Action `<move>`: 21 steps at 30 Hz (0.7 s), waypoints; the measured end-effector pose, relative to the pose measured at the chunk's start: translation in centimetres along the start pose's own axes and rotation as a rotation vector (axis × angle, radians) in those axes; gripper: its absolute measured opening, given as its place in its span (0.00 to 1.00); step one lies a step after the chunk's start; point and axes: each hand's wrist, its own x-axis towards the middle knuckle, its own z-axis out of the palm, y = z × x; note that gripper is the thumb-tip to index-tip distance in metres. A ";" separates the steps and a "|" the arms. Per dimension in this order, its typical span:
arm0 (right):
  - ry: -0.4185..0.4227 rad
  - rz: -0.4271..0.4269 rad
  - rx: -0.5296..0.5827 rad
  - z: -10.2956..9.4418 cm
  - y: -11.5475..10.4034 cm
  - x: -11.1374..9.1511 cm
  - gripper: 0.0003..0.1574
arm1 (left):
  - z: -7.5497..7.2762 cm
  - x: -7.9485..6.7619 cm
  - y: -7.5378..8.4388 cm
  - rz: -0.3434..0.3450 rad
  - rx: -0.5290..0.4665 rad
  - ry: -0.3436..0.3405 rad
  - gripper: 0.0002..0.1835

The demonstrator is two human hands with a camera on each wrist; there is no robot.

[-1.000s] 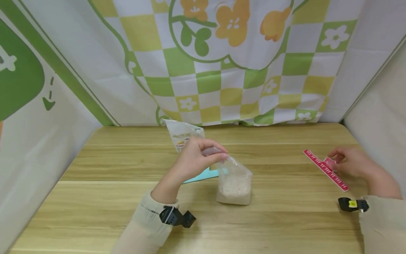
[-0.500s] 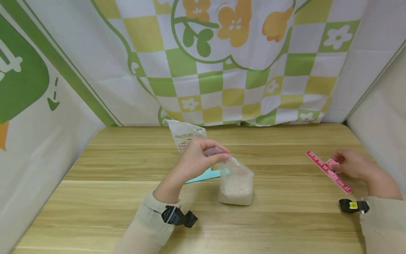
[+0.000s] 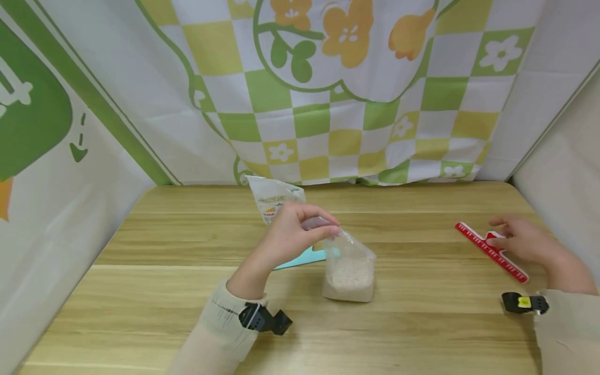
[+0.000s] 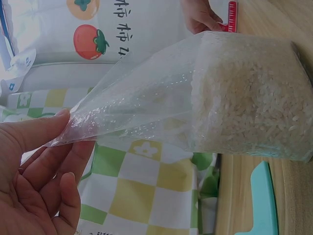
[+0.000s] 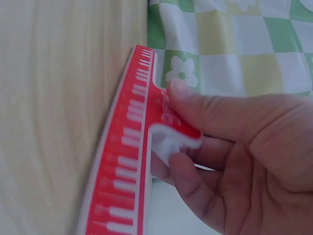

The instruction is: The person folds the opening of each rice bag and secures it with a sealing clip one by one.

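My left hand (image 3: 292, 232) pinches the gathered top of a clear plastic bag of rice (image 3: 349, 281) between thumb and fingers. The bag stands upright on the wooden table, its upper part drawn up to the left into a twisted point. Over at the right, my right hand (image 3: 527, 239) pinches the handle of a long red bag clip (image 3: 492, 252) with a white piano-key pattern. In the right wrist view the thumb presses on the front of the clip's handle (image 5: 168, 115), with the other fingers behind it. The long bar of the clip slants across the wood.
Behind the left hand stands a white printed pouch (image 3: 272, 198), partly covered by that hand. A flat turquoise piece (image 3: 300, 259) lies between the pouch and the rice bag, partly hidden. A checkered floral cloth (image 3: 309, 122) hangs along the table's back edge.
The red clip has shifted slightly to the right and tilted in the right hand, its face now looking deeper red. The left hand and the rice bag have hardly moved.
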 end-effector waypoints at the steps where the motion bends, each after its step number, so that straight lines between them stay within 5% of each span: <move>1: -0.004 -0.004 0.002 0.0 0.0 0.0 0.24 | 0.0 0.0 0.0 -0.002 0.000 -0.001 0.04; 8: 0.004 -0.061 0.080 0.0 -1.1 0.0 0.15 | 0.0 0.1 -0.2 0.005 -0.005 0.002 0.04; 21: 0.057 -0.159 0.070 -0.6 -4.3 -0.3 0.19 | 0.0 0.0 0.0 0.000 0.003 -0.001 0.05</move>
